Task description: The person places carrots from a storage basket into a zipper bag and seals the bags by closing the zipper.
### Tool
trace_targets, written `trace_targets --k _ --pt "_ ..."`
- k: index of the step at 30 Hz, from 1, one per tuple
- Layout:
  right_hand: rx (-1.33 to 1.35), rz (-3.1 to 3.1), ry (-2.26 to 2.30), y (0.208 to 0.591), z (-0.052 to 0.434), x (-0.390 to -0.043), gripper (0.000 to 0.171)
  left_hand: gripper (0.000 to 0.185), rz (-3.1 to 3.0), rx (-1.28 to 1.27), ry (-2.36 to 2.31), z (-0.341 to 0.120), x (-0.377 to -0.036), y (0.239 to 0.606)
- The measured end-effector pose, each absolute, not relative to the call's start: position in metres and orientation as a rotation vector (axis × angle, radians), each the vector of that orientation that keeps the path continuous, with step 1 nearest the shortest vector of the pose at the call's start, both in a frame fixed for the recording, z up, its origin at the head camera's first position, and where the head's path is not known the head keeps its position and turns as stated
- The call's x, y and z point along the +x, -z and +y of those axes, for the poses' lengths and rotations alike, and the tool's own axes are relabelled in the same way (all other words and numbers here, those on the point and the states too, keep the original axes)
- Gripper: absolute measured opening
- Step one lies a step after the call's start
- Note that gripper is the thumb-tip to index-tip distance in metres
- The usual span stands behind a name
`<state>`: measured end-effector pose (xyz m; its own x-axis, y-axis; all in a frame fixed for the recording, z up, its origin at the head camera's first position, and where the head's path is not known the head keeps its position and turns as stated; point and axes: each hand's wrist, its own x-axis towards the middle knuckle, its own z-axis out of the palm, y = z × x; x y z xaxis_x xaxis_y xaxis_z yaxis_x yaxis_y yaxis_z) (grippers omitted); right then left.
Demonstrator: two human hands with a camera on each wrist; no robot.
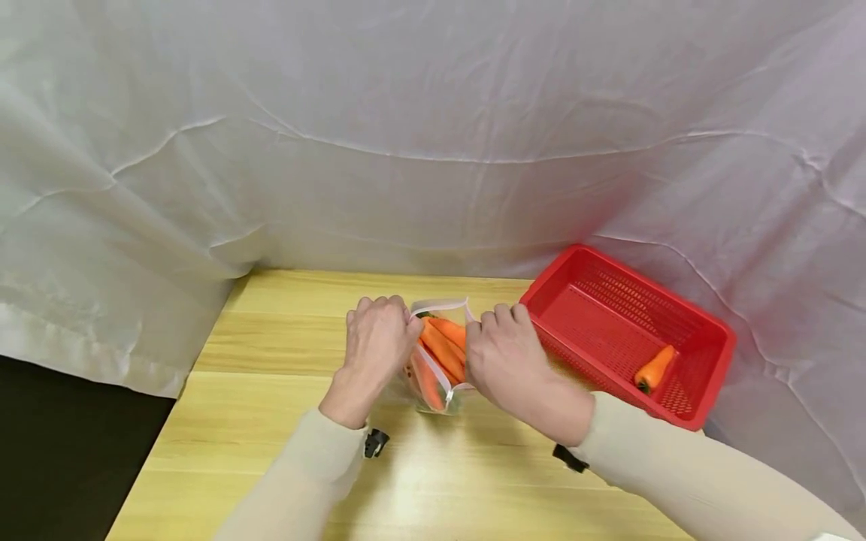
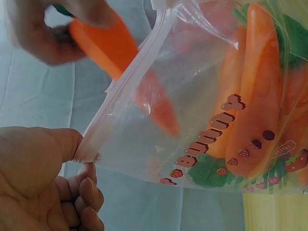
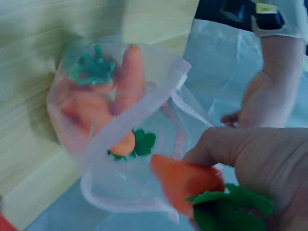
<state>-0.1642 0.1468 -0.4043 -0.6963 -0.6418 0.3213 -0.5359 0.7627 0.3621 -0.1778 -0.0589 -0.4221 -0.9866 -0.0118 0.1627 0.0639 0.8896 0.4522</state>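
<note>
- The zip bag (image 1: 436, 361) is thin clear plastic with a printed front; it looks light, limp and slick, so it would probably sag shut unless its mouth is held apart. The stiffer zip strip along the rim seems the best place to grip it.
- The left hand (image 1: 376, 342) pinches one corner of that rim between thumb and curled fingers (image 2: 84, 190), holding the mouth open.
- The bag stands on the bench (image 1: 271, 421) between the two hands, touching both, with several toy carrots (image 2: 252, 96) already inside, tips down.
- The right hand (image 1: 504, 353) grips a toy carrot (image 3: 185, 183) by its green leafy top, fingers curled round it, right at the bag's far rim.
- This carrot looks like smooth, hard, light plastic, likely slippery along its tapered body, so the leafy end gives the surer hold. Its tip sits just over the open mouth.
- A red basket (image 1: 704, 353) sits just right of the right hand, with one more carrot (image 1: 653, 369) in it.
</note>
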Motion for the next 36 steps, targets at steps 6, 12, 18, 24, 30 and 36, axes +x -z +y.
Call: trace_targets --k 6,12,18,24,30,36 --pt "0.830 -2.659 0.536 0.417 0.117 -0.173 0.021 0.021 -2.888 -0.052 0.686 -0.058 -0.178 0.422" --pt "0.874 -2.591 0.419 0.436 0.104 -0.183 0.010 0.021 -2.877 -0.055 0.662 -0.058 -0.178 0.422" --pt "0.972 -2.469 0.353 0.455 0.106 -0.198 0.009 0.020 -2.883 -0.041 0.659 -0.060 -0.179 0.422" --pt "0.862 -2.514 0.344 0.451 0.106 -0.198 0.011 0.019 -2.891 -0.034 0.664 -0.063 -0.179 0.422" --pt "0.770 -2.597 0.391 0.443 0.096 -0.195 0.011 0.019 -2.886 -0.047 0.659 -0.062 -0.178 0.421" --pt "0.892 -2.623 0.361 0.463 0.099 -0.201 0.009 0.020 -2.892 -0.038 0.667 -0.063 -0.176 0.420"
